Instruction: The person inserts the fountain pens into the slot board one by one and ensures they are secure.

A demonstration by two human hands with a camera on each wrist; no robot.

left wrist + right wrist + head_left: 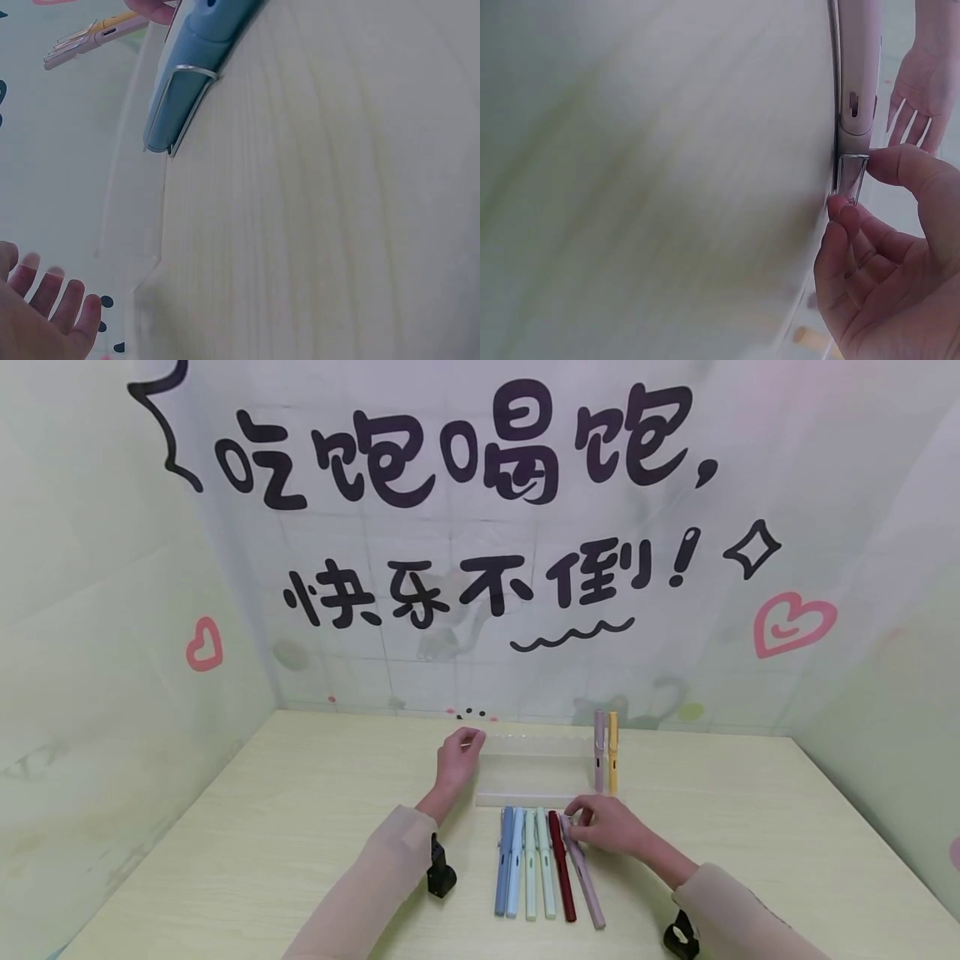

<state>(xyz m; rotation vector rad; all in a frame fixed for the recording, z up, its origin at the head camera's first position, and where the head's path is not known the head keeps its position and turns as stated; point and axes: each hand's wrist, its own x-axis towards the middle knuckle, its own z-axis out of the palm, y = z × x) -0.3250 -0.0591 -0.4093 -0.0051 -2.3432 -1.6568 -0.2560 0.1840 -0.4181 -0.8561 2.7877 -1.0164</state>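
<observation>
In the head view my right hand (611, 824) pinches the clip end of a lilac pen (585, 877), the rightmost of a row on the table. The right wrist view shows thumb and fingertips at that pen's cap (851, 142). Beside it lie a dark red pen (562, 868), two pale green pens (531, 864), a light blue pen (514, 868) and a blue pen (502, 860). My left hand (457, 762) touches the left end of a clear plastic pen rack (536, 772), its fingers fairly straight in the left wrist view.
A mauve pen (599, 752) and a yellow pen (613, 756) rest side by side at the rack's right end. A printed backdrop (480, 677) stands behind the pale wood table (300, 835), with side walls left and right. Black wrist cameras (441, 872) hang under both sleeves.
</observation>
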